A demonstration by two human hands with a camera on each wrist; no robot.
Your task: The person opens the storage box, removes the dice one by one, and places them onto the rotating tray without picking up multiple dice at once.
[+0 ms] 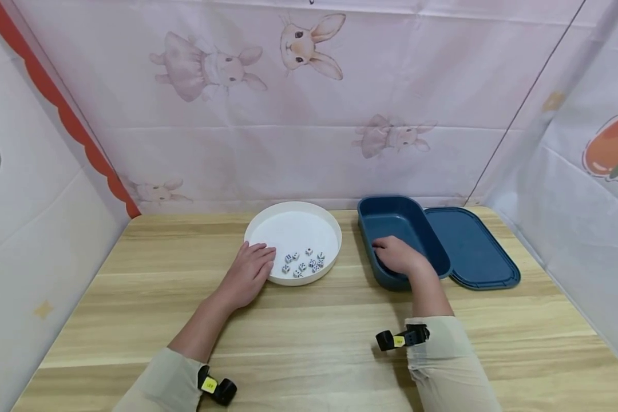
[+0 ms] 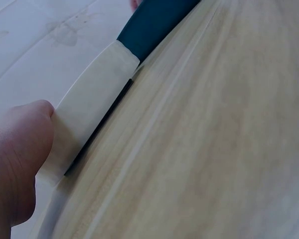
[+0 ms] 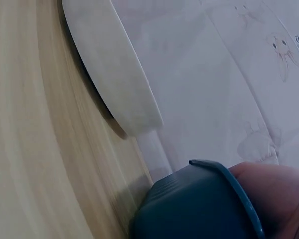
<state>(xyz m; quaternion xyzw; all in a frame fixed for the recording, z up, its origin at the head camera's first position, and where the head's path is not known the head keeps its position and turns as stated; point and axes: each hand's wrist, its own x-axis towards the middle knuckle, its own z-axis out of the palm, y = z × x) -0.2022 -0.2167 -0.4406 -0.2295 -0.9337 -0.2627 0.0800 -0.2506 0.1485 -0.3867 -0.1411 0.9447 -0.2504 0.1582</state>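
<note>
A round white tray (image 1: 293, 226) lies on the table with several white dice (image 1: 302, 266) gathered in its near part. My left hand (image 1: 244, 274) rests on the tray's left rim, its fingers reaching over the edge. In the left wrist view, the same hand (image 2: 22, 144) touches the tray's pale outer wall (image 2: 89, 97). Inside a deep blue box (image 1: 373, 243), my right hand (image 1: 399, 256) reaches down near the left wall. The box's side (image 3: 194, 209) hides its fingertips in the right wrist view, so what they hold does not show.
A flat blue lid (image 1: 474, 246) lies right of the box, close against it. The wood-grain table (image 1: 309, 326) runs back to a pink fabric wall (image 1: 288, 149) printed with rabbits. Fabric walls also stand at left and right.
</note>
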